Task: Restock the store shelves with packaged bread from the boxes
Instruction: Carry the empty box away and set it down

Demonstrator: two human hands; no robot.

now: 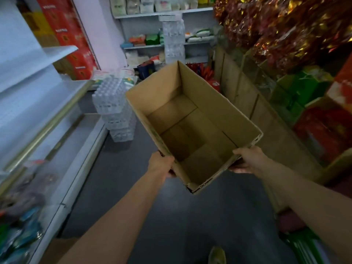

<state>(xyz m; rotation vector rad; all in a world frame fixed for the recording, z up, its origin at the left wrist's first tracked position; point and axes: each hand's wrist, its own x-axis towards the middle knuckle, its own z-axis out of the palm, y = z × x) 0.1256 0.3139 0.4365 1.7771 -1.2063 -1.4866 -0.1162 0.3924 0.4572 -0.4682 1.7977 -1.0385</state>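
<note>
An open brown cardboard box (192, 128) is held up over the dark aisle floor, and its inside holds nothing. My left hand (162, 164) grips its near left edge with fingers curled under. My right hand (245, 161) grips the near right corner, thumb on the rim and fingers beneath. White store shelves (47, 103) run along the left. Blurred packaged goods (21, 216) lie on the lower left shelf. I see no bread packs clearly.
Stacked packs of water bottles (114, 107) stand on the floor ahead left. Red cartons (70, 35) stand at the far left. The back shelves (163, 15) carry bags. Cardboard-fronted displays (266, 111) with green and red boxes line the right. My shoe (217, 255) shows below.
</note>
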